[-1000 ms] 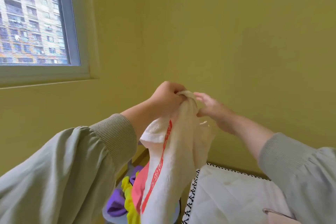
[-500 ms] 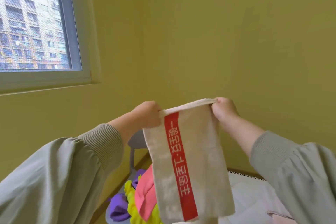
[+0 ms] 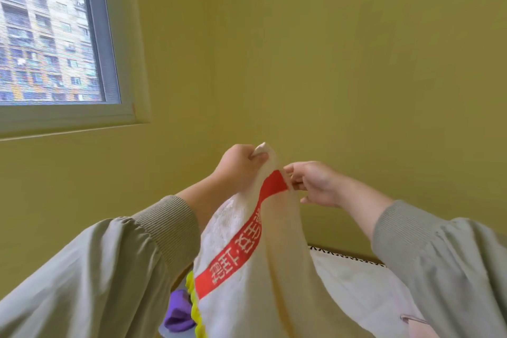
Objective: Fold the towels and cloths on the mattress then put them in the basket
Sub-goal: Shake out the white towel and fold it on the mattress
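Yellow walls (image 3: 356,63) are backing the left hand (image 3: 238,164), fist clamping the top corner of the soft, light towel (image 3: 241,296) that is hanging limp toward 6 o'clock, while the right hand (image 3: 315,184) is pinching its edge; corners likely grip best.

The towel (image 3: 247,282) runs off the bottom edge and hides most of the purple cloth (image 3: 178,310), the yellow cloth (image 3: 195,307) and the near side of the mattress (image 3: 356,288). The left hand's (image 3: 238,167) fingertips are buried in the towel's top corner. The window (image 3: 49,35) is cut by the left and top edges.
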Available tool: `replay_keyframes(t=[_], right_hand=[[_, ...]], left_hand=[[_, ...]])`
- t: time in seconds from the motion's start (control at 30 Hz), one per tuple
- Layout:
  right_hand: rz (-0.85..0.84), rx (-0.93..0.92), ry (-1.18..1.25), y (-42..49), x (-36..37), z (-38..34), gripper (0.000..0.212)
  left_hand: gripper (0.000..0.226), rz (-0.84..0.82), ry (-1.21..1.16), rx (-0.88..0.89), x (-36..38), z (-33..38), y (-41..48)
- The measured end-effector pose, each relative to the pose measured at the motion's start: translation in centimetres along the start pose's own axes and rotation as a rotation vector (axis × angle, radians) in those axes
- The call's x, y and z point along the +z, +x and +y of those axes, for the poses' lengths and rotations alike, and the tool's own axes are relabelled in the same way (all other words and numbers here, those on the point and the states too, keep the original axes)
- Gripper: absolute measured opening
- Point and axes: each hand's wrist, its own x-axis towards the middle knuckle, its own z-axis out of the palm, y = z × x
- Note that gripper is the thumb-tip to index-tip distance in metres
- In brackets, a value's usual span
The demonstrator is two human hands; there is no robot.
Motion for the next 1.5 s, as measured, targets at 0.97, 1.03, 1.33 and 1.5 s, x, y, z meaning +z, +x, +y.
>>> replay_keyframes(t=[0.97,1.03,1.33,1.5], right_hand=[[-0.061,-0.134,-0.001,-0.1,1.1,0.7,0.023],[-0.091,-0.097,-0.175,-0.5,1.2,0.9,0.030],[0.332,-0.163,-0.128,0.9,0.7,1.2,0.019],[0.479,-0.156,-0.100,-0.5,0.3,0.2,0.032]], left_hand=[[0.014,-0.117,-0.046,-0.198,-0.8,-2.9,-0.5],[0.026,-0.112,-0.056,-0.155,-0.6,-2.4,-0.7],[0.022,-0.496,0.160,-0.320,-0.3,-3.0,-1.1],[0.013,-0.343,-0.102,-0.419,-0.4,-3.6,-1.2]])
